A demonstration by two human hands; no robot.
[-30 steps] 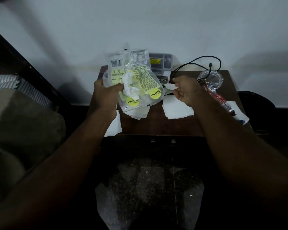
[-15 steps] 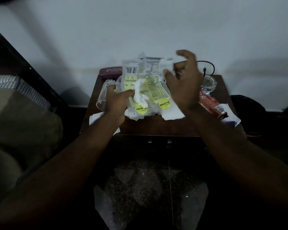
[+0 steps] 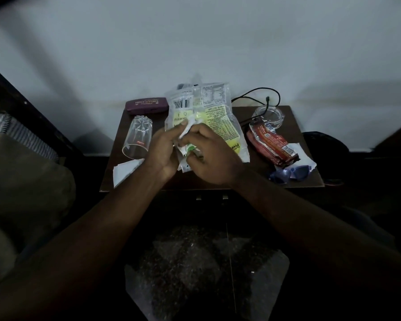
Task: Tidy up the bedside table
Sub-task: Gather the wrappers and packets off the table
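Over the brown bedside table (image 3: 220,185) I hold a clear plastic food packet (image 3: 208,107) with yellow labels, upright above the table's middle. My left hand (image 3: 162,151) grips its lower left part. My right hand (image 3: 208,156) is curled at the packet's lower edge, pinching crumpled white tissue (image 3: 187,129) against it. Both hands touch each other there.
A glass tumbler (image 3: 137,139) lies on its side at the left, a maroon spectacle case (image 3: 146,105) behind it. White paper (image 3: 123,171) sits at the front left. At the right are a glass ashtray (image 3: 267,117), a black cable (image 3: 259,93), a red wrapper (image 3: 271,144) and blue sunglasses (image 3: 289,173).
My right hand came down from the packet's top to its lower edge, meeting my left hand. The packet shifted right, uncovering the tumbler and the case.
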